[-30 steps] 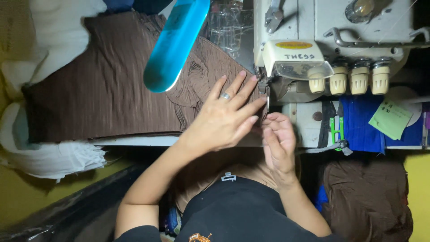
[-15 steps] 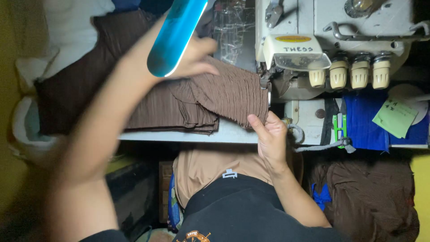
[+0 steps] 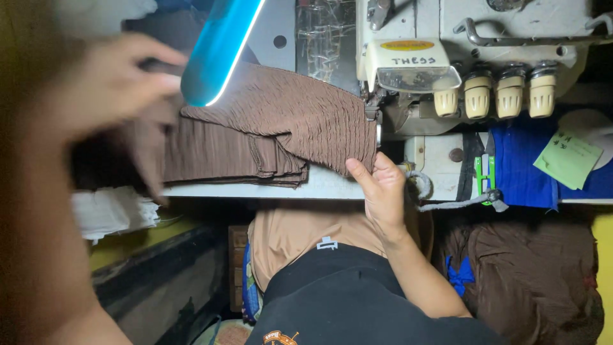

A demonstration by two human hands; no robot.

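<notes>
R hand (image 3: 382, 191) fingers pinch 1 brown fabric (image 3: 300, 121); L hand (image 3: 105, 83) blurred, seems gripping it too

You see a dim workshop scene lit mainly by a glowing blue-white lamp tube (image 3: 220, 51) at the top. It throws bright light on the cream sewing machine (image 3: 460, 64) and brown fabric (image 3: 281, 128). Your left hand (image 3: 108, 83) is smeared by motion blur. Below the table lies deep shadow.

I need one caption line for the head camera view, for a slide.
Right hand pinches brown ribbed fabric at the sewing machine while the blurred left hand lifts its far end beside a blue lamp.
</notes>
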